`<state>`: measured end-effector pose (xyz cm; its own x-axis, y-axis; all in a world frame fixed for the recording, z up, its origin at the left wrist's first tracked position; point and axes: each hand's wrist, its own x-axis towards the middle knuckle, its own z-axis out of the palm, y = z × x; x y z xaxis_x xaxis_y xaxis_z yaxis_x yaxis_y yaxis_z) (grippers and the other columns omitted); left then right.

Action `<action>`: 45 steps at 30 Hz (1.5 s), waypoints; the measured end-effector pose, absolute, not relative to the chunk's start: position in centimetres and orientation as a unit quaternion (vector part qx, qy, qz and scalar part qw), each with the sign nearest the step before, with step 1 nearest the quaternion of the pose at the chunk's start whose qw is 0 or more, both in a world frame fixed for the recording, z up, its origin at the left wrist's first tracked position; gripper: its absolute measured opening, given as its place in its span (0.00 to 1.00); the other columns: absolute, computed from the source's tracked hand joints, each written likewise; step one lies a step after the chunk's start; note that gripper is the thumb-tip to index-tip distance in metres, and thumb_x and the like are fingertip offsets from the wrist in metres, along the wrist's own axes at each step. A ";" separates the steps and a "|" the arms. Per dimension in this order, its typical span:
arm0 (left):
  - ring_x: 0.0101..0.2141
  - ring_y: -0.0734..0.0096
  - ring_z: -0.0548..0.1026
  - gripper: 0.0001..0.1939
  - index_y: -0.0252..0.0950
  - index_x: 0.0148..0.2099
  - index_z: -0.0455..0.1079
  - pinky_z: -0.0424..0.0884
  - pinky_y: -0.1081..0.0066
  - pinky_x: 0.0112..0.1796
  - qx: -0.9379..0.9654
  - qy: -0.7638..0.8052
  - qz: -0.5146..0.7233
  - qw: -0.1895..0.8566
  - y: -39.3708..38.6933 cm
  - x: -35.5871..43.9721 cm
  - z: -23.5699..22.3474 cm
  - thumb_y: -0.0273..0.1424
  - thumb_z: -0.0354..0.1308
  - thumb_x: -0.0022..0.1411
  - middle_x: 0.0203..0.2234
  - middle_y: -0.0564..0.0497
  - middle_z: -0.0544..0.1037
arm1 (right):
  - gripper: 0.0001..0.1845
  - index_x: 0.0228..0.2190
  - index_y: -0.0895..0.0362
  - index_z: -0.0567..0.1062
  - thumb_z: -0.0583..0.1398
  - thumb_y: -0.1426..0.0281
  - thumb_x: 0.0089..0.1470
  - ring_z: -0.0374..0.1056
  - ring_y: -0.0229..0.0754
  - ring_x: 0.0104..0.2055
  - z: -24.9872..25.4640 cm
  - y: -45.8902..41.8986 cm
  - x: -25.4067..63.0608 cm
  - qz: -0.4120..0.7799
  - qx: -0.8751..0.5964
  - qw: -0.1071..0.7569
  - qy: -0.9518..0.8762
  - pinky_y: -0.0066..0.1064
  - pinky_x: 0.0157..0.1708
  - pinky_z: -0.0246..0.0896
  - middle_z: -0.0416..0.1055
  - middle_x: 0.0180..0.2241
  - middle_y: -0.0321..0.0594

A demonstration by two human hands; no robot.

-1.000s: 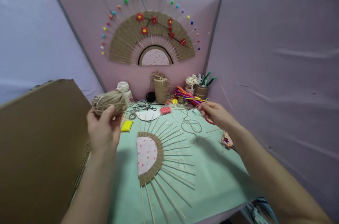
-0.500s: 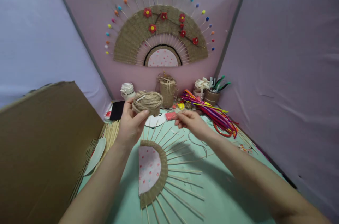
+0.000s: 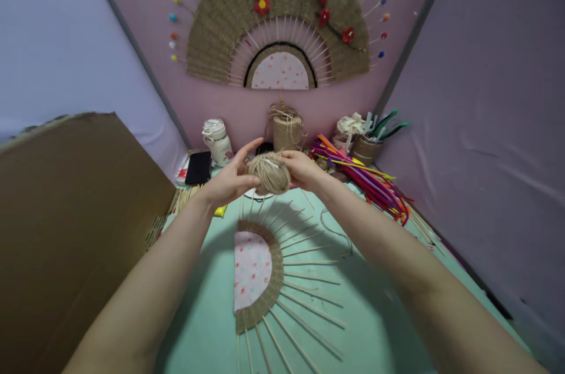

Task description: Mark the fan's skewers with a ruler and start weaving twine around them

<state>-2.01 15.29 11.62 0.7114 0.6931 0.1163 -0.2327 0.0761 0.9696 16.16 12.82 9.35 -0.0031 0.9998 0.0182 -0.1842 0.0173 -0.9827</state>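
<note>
A ball of jute twine [image 3: 270, 174] is raised above the table between my two hands. My left hand [image 3: 233, 178] cups its left side, thumb against the front and fingers stretched wide behind the top. On the other side my right hand [image 3: 302, 169] grips the twine at its upper right edge, fingertips partly hidden. Below them a half-round fan piece lies on the table, with a woven twine band [image 3: 276, 268] around a pink spotted centre [image 3: 252, 271]. Thin sticks [image 3: 311, 277] radiate from the band to the right.
A finished fan [image 3: 212, 32] with red flowers hangs on the back wall. Along the back stand a twine spool [image 3: 286, 131], a white bottle [image 3: 217, 143] and a tool cup [image 3: 367, 149]. Colourful pipe cleaners [image 3: 371, 182] lie at right, a black phone [image 3: 198, 168] and cardboard [image 3: 75, 232] at left.
My right hand has come left from beside the pink packet onto the twine ball. The ball has turned and shifted slightly right. The view has tilted down.
</note>
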 end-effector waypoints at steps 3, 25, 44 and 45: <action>0.45 0.57 0.74 0.31 0.35 0.50 0.71 0.72 0.64 0.44 0.568 0.193 0.397 0.695 17.2 -0.5 11.1 0.29 0.70 0.40 0.44 0.43 0.76 | 0.12 0.22 0.57 0.72 0.69 0.66 0.38 0.58 0.30 0.19 9.2 13.5 16.1 0.581 -0.413 0.576 -0.399 0.24 0.20 0.53 0.66 0.18 0.30; 0.51 0.49 0.68 0.26 0.34 0.62 0.59 0.65 0.57 0.49 0.827 0.536 0.169 -0.022 31.0 1.6 3.2 0.27 0.49 0.62 0.51 0.35 0.67 | 0.14 0.37 0.63 0.77 0.59 0.81 0.46 0.66 0.49 0.50 1.4 16.5 31.5 0.090 -0.755 0.218 -0.612 0.33 0.51 0.57 0.72 0.46 0.54; 0.45 0.60 0.71 0.17 0.35 0.48 0.67 0.68 0.57 0.50 0.835 0.325 0.356 0.265 18.0 6.4 5.7 0.25 0.56 0.54 0.45 0.43 0.73 | 0.30 0.44 0.52 0.71 0.68 0.74 0.36 0.71 0.42 0.42 6.5 9.3 32.1 0.456 -0.473 0.591 -0.469 0.34 0.41 0.68 0.74 0.44 0.38; 0.42 0.63 0.73 0.16 0.35 0.47 0.67 0.70 0.59 0.47 0.798 0.338 0.348 0.357 17.2 7.1 6.0 0.25 0.57 0.54 0.44 0.44 0.73 | 0.30 0.44 0.51 0.71 0.68 0.74 0.35 0.71 0.41 0.43 6.7 8.5 31.6 0.473 -0.457 0.595 -0.462 0.34 0.42 0.67 0.74 0.44 0.38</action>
<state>7.10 17.15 6.00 0.5291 0.7881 0.3146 0.2905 -0.5166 0.8054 31.62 8.47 6.72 0.1263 0.9850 0.1178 -0.1412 0.1354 -0.9807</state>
